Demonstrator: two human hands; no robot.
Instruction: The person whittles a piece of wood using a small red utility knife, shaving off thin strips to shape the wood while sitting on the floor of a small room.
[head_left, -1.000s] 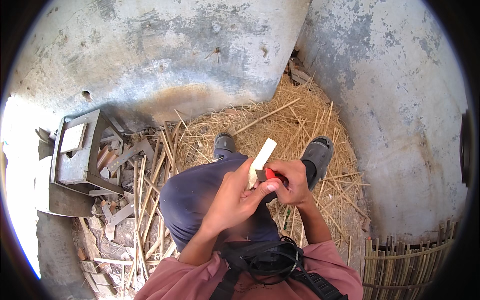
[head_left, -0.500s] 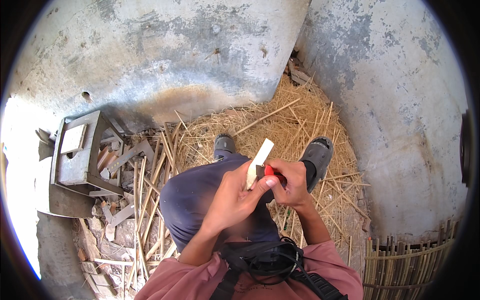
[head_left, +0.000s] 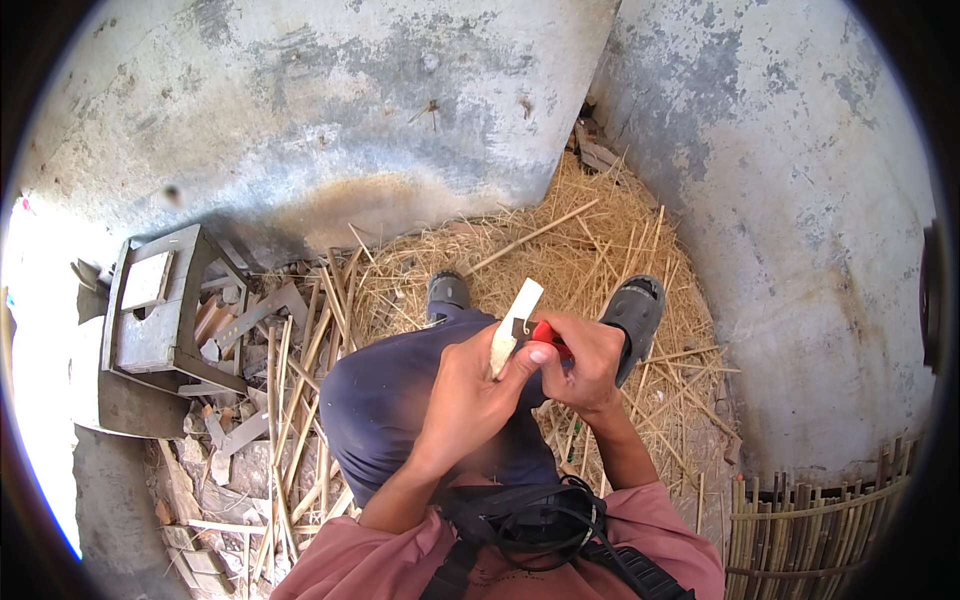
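Closed around a pale piece of wood [head_left: 517, 318], my left hand [head_left: 467, 385] lets its flat upper end stick up past the fingers. The lower end of the wood is narrower and looks roughly cut. My right hand [head_left: 588, 362] grips a red-handled knife [head_left: 542, 331]; the short dark blade lies against the side of the wood. My left thumb reaches across to the knife's handle. Most of the handle is hidden within my right fingers. Both hands are held over my lap, above the dark blue trousers [head_left: 385, 395].
Straw [head_left: 560, 240] and thin sticks cover the floor around my dark clogs [head_left: 635, 315]. At left a wooden stool-like frame [head_left: 160, 330] stands by rubble and long split sticks [head_left: 290, 430]. A woven stick basket [head_left: 815, 530] sits at lower right, near the peeling wall [head_left: 800, 250].
The knife and my right hand have shifted slightly right. The wood has tilted a little, its upper end a touch lower and further left. A small curl shows at the blade.
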